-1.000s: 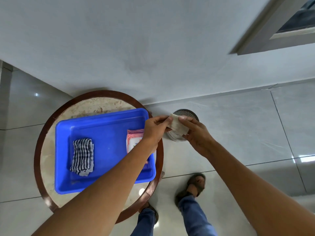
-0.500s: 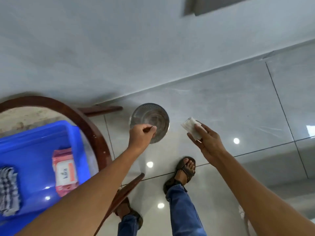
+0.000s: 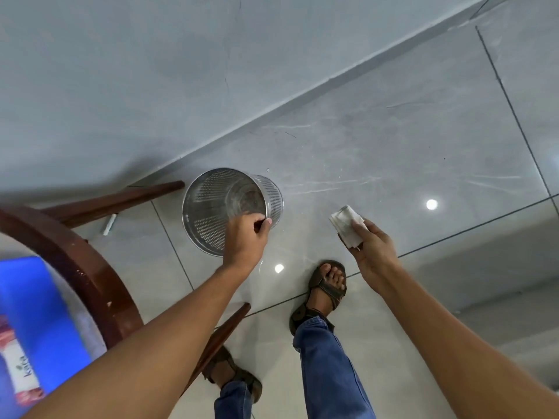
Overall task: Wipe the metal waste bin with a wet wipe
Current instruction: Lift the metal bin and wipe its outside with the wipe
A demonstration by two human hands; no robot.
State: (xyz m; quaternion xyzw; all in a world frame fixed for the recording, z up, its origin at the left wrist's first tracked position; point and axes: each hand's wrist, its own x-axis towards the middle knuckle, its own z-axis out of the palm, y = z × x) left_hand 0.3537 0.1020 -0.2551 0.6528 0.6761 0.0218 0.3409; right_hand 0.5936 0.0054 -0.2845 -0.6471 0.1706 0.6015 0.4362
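The left hand (image 3: 246, 237) had tipped the bin (image 3: 231, 210) by its rim.
Its fingers (image 3: 266, 222) pinched the rim to steady it; the right hand (image 3: 373, 252) gripped a folded wipe (image 3: 346, 223), held ready.

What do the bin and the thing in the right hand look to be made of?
Bin: apparently thin perforated sheet metal, shiny silver; rows of small holes and bright reflections show on its wall. The left hand grips its rim. Wipe in the right hand: a soft, white, folded sheet, probably nonwoven fabric; whether it is wet cannot be told.
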